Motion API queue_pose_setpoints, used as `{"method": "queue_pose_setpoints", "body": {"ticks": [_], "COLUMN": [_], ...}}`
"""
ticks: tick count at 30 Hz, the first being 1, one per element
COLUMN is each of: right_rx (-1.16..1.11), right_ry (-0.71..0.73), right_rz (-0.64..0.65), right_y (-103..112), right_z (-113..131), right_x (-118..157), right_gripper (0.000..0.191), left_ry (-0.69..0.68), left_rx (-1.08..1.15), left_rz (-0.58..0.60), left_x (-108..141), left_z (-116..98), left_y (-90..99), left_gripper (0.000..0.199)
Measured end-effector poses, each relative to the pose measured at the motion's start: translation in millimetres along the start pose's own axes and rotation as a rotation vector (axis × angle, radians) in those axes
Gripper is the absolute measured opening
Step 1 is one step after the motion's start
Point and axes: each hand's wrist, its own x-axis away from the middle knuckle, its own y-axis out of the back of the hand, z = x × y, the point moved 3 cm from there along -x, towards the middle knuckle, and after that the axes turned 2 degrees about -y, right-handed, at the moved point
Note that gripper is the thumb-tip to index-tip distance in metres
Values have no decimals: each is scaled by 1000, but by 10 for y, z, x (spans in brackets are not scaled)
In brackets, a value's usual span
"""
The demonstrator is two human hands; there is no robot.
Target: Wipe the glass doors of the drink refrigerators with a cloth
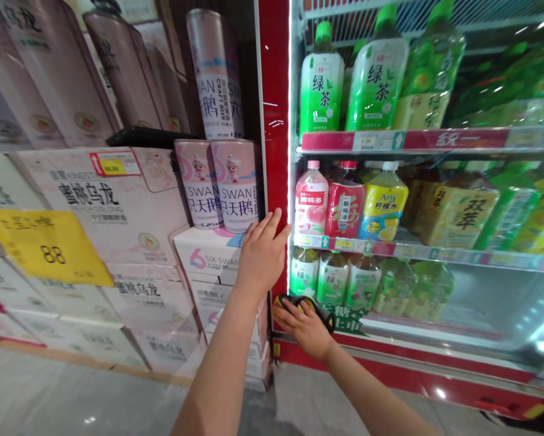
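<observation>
My left hand (pixel 262 254) is open, its fingers stretched upward and resting against the red frame (pixel 274 121) of the drinks cooler. Close beside its fingertips stand pink-and-white Six Swan beer cans (pixel 234 188). Lower down, my right hand (pixel 310 330) presses a yellow-and-black cloth (pixel 326 318) against the bottom corner of the cooler front, where the frame meets the glass. The fingers lie over the cloth, and part of it is hidden beneath them. Just behind that corner, green tea bottles (pixel 304 272) stand on the cooler's lower shelf.
White beer cartons (pixel 149 297) are stacked at left, with a yellow price sign (pixel 49 248) on them. A dark flat object (pixel 149 138) lies on top, near tall pink cans (pixel 121 66). Bottled drinks (pixel 387 206) fill the cooler shelves. Grey tiled floor (pixel 299 406) lies below.
</observation>
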Motion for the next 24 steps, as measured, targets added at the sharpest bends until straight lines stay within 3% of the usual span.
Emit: {"method": "queue_pose_setpoints", "body": {"ticks": [3, 7, 9, 12, 15, 17, 19, 24], "right_rx": [1, 113, 178, 247, 259, 251, 254, 319], "right_ry": [28, -293, -391, -286, -51, 45, 24, -322], "right_rz": [-11, -279, -381, -413, -325, -267, -263, -370], "right_y": [121, 749, 942, 888, 673, 659, 807, 1265], "right_z": [-111, -621, -798, -807, -687, -695, -836, -1391], "right_x": [8, -161, -104, 199, 523, 626, 652, 936], "right_gripper": [35, 49, 54, 49, 40, 38, 40, 51], "left_ry": [-3, -1, -12, -81, -135, -117, -90, -80], "left_rx": [-15, 9, 31, 46, 37, 26, 23, 22], "left_rz": [12, -7, -27, -32, -31, -59, -107, -228], "left_x": [-6, -43, -41, 21, 144, 229, 299, 383], "left_z": [-23, -113, -180, -293, -376, -397, -411, -499], "left_y": [21, 12, -43, -201, -406, -537, -654, -862], "left_gripper": [44, 46, 48, 55, 63, 68, 74, 86]}}
